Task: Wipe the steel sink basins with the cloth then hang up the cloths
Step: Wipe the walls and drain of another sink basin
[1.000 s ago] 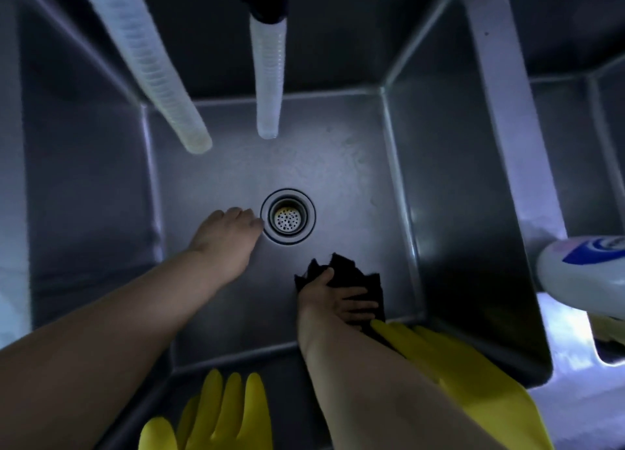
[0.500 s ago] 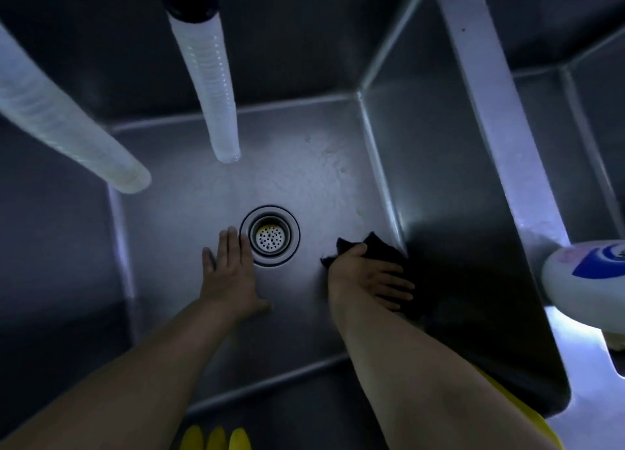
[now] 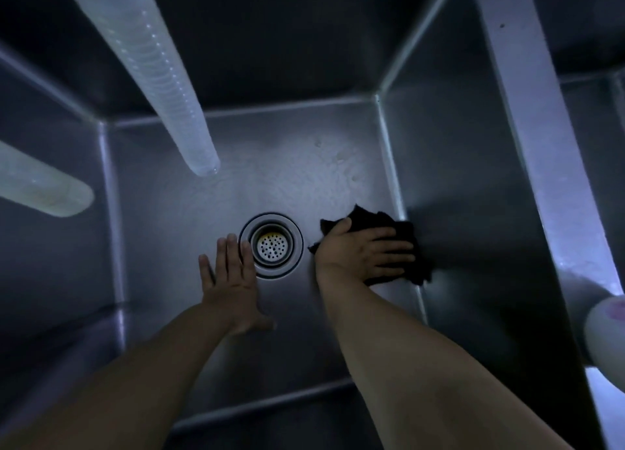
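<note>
The dark cloth (image 3: 402, 246) lies bunched on the floor of the steel sink basin (image 3: 297, 172), to the right of the drain strainer (image 3: 271, 245) and hard against the seam where the floor meets the right wall. The right hand (image 3: 363, 255) lies flat on top of it, fingers straight and spread toward that wall, pressing it down rather than gripping it. The cloth looks soft, thin and light, and probably damp, though the dim light leaves that uncertain. It should fold and slide readily over the smooth steel, so a broad palm press suits wiping. For lifting it later to hang, a pinch at the ragged edge showing beyond the thumb would serve. The left hand (image 3: 233, 280) rests open on the basin floor just left of the drain strainer, fingertips at its rim, holding nothing. Farther from the drain strainer, two pale ribbed hoses hang over the basin: one (image 3: 159, 77) up and to the left, the other (image 3: 40, 189) at the far left. Off to its right, past the basin's bright rim, part of a white bottle (image 3: 605, 328) shows.
</note>
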{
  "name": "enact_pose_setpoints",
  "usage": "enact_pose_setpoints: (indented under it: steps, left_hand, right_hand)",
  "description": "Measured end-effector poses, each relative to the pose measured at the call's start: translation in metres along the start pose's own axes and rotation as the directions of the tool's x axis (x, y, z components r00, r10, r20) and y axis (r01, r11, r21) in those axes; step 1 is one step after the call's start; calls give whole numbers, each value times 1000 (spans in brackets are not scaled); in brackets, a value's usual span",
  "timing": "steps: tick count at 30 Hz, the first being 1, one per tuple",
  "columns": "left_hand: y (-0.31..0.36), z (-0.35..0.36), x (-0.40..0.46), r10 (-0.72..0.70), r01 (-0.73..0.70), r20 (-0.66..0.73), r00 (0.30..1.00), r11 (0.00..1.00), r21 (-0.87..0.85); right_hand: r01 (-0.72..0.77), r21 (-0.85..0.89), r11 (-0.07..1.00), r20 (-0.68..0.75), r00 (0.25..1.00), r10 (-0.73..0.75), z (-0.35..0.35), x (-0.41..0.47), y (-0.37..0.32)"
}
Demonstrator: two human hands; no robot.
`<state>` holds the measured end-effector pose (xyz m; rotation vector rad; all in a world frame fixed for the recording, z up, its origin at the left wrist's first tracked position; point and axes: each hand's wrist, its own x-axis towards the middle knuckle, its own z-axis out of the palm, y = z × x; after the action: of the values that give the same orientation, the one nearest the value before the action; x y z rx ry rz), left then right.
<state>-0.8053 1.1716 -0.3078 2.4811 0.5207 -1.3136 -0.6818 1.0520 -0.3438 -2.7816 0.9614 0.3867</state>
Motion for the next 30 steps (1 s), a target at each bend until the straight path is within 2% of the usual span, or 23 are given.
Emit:
enact_pose_setpoints:
  steps: [2, 5, 9, 11, 15, 16, 18, 21, 23, 25, 27, 28, 30]
  left_hand:
    - [2, -2, -1, -10, 10, 17, 1000, 1000, 3]
    - [5, -5, -1, -41, 40, 34, 999, 999, 20]
    - [4, -4, 0, -25, 24, 30, 999, 999, 36]
    - [2, -4, 2, -19, 18, 16, 1000, 999, 45]
    - [1, -3, 3, -9, 9, 0, 1000, 998, 58]
    - [1, -3, 3, -7, 7, -1, 1000, 998, 59]
    - [2, -2, 3, -11, 11, 4, 1000, 998, 62]
    - [3, -2, 3, -30, 28, 22, 999, 998, 62]
    - [3, -3, 4, -34, 32, 40, 999, 998, 57]
    - [3, -4, 5, -34, 32, 41, 999, 998, 56]
    - [2, -5, 4, -30, 28, 39, 999, 998, 50]
    - [2, -5, 4, -27, 26, 32, 999, 999, 43]
    - [2, -5, 3, -24, 23, 21, 999, 999, 40]
  right_hand:
    - [172, -8, 985, -8, 985, -172, 1, 7, -15]
    - [383, -22, 924, -9, 924, -383, 0, 23, -46]
    - [665, -126, 736, 1, 742, -670, -2, 57, -92]
    - [739, -166, 652, 19, 664, -748, -1, 68, -116]
    - [820, -203, 535, 52, 555, -830, 7, 51, -142]
    - [847, -229, 480, 64, 505, -861, 10, 41, -144]
    - [907, -268, 324, 115, 364, -924, 16, 15, -147]
    - [973, -231, 7, 247, 65, -967, 27, -22, -155]
    - [955, -191, -226, 344, -150, -927, 30, -35, -163]
    - [913, -175, -370, 398, -278, -874, 28, -29, -171]
    - [889, -187, -417, 394, -321, -861, 21, -13, -176]
    - [891, -199, -408, 379, -314, -871, 17, -3, -176]
    - [914, -226, -337, 338, -251, -907, 9, 20, -171]
